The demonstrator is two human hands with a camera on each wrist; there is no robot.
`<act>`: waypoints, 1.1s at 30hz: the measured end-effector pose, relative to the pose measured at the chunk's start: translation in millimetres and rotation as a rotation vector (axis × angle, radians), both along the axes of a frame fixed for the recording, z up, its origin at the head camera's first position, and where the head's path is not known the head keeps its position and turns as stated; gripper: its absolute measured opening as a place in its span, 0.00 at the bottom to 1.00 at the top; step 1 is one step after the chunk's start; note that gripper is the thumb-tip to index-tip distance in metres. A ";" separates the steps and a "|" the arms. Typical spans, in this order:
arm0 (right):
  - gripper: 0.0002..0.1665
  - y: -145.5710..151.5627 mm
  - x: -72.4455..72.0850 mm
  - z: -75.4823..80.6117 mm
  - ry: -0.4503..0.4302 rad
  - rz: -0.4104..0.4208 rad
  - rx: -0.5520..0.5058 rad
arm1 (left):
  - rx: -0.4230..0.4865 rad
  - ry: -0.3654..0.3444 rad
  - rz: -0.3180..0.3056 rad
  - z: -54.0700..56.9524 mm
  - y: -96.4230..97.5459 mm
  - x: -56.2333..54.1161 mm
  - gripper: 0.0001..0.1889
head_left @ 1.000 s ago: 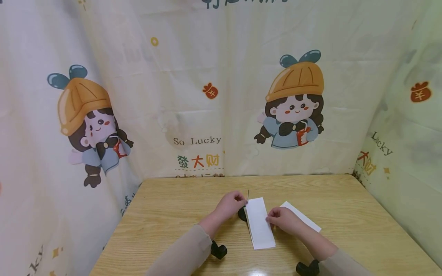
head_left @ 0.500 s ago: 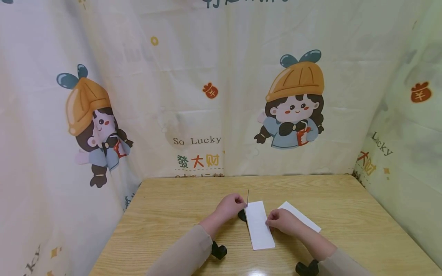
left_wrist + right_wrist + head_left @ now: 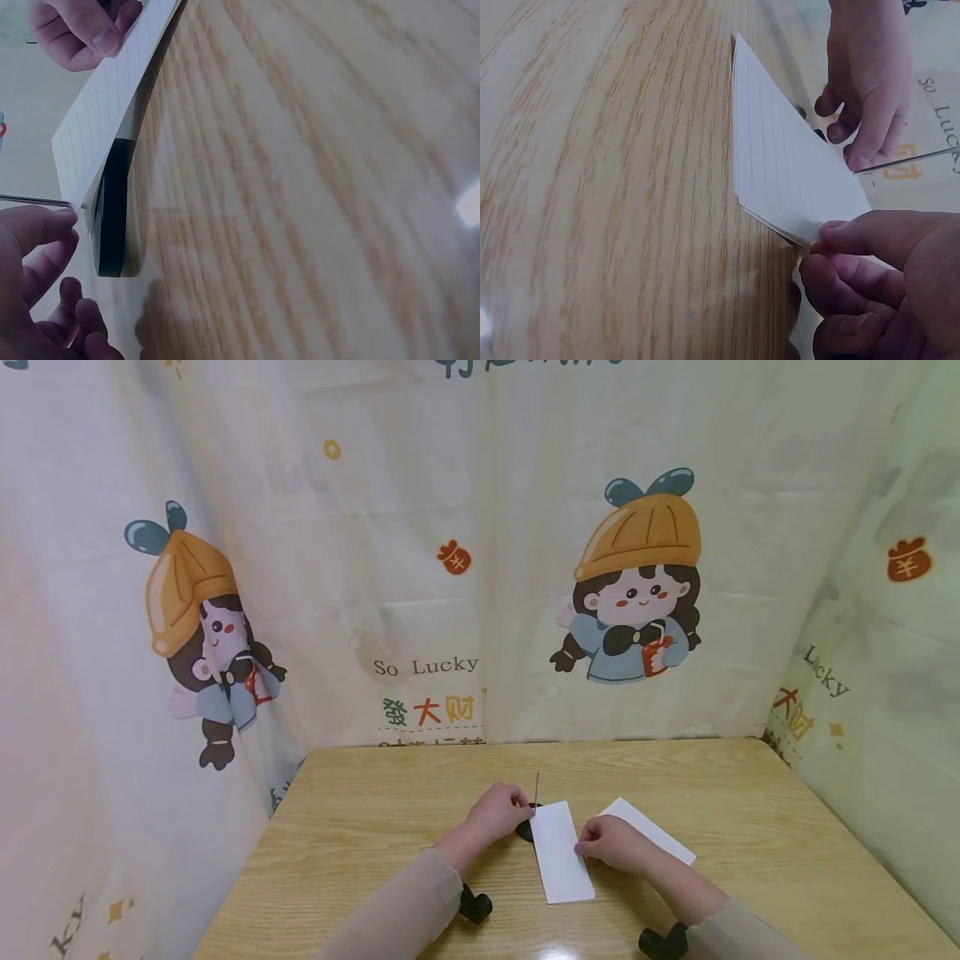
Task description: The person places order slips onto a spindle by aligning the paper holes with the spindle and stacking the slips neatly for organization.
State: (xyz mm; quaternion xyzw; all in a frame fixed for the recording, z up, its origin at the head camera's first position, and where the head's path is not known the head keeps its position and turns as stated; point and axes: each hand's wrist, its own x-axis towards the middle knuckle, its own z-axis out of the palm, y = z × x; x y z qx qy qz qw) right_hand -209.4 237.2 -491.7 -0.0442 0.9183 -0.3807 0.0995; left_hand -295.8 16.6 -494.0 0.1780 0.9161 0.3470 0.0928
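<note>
A small stack of white lined paper slips (image 3: 562,856) is held tilted above the table, with the thin metal rod of a paper spike (image 3: 536,789) sticking up through its far left corner. Below that corner shows the spike's round black base (image 3: 112,217), partly covered by the paper. My left hand (image 3: 501,810) pinches the corner right by the rod, thumb and forefinger together, other fingers loosely bent. On the opposite long edge, my right hand (image 3: 611,842) pinches the slips between thumb and forefinger, as the right wrist view shows. Several sheet edges (image 3: 769,225) fan slightly there.
Another white paper slip or stack (image 3: 652,828) lies on the wooden table (image 3: 375,810), partly behind my right hand. Black camera mounts (image 3: 475,903) sit at both sleeves. A cloth printed with cartoon figures (image 3: 420,610) hangs behind and beside the table.
The paper slips have come down a little along the rod, nearer the black base. Both hands have moved slightly down with them, keeping their pinch.
</note>
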 end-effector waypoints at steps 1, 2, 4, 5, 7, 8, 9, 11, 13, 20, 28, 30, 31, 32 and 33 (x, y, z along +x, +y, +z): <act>0.10 -0.5 0.1 0.0 -0.001 -0.001 0.001 | -0.008 0.003 0.000 -0.4 -0.1 0.1 0.10; 0.11 -0.9 0.2 -0.1 -0.003 -0.004 0.003 | -0.015 0.004 0.000 -0.9 -0.1 0.3 0.10; 0.11 -1.8 0.5 -0.1 -0.008 -0.012 0.009 | -0.024 0.007 0.000 -1.2 -0.4 0.3 0.10; 0.11 -2.2 0.6 -0.2 -0.010 -0.015 0.012 | -0.028 0.004 0.001 -1.2 -0.5 0.5 0.10; 0.11 -2.8 0.8 -0.3 -0.011 -0.018 0.019 | -0.034 0.001 0.002 -1.1 -0.7 1.0 0.10; 0.12 -3.1 0.9 -0.3 -0.011 -0.018 0.023 | -0.037 0.000 0.003 -0.9 -0.8 1.3 0.10; 0.12 -3.3 1.0 -0.2 -0.010 -0.018 0.025 | -0.040 0.002 0.004 -0.7 -0.9 1.5 0.10; 0.12 -3.7 1.2 -0.1 -0.006 -0.013 0.028 | -0.049 0.005 0.004 -0.2 -1.0 2.2 0.11; 0.12 -4.1 1.4 0.3 -0.002 -0.010 0.030 | -0.055 0.005 0.004 0.1 -1.1 2.8 0.11; 0.12 -5.4 2.2 3.1 0.000 -0.016 0.031 | -0.062 0.006 0.002 -0.4 -1.6 1.2 0.10; 0.09 4.2 3.9 2.2 0.026 0.007 0.008 | -0.005 -0.032 -0.002 -3.2 -5.8 0.5 0.08; 0.09 9.6 4.1 2.1 0.049 0.017 -0.003 | 0.002 -0.044 -0.009 -4.5 -7.4 -0.3 0.09; 0.08 12.3 4.3 2.2 0.059 0.016 -0.004 | 0.004 -0.053 -0.014 -4.9 -8.2 -0.7 0.11; 0.08 15.3 4.1 1.9 0.075 0.016 -0.005 | 0.006 -0.061 -0.020 -5.3 -8.9 -1.1 0.12; 0.08 18.2 4.3 2.1 0.088 0.008 -0.005 | 0.004 -0.066 -0.029 -5.7 -9.7 -1.3 0.14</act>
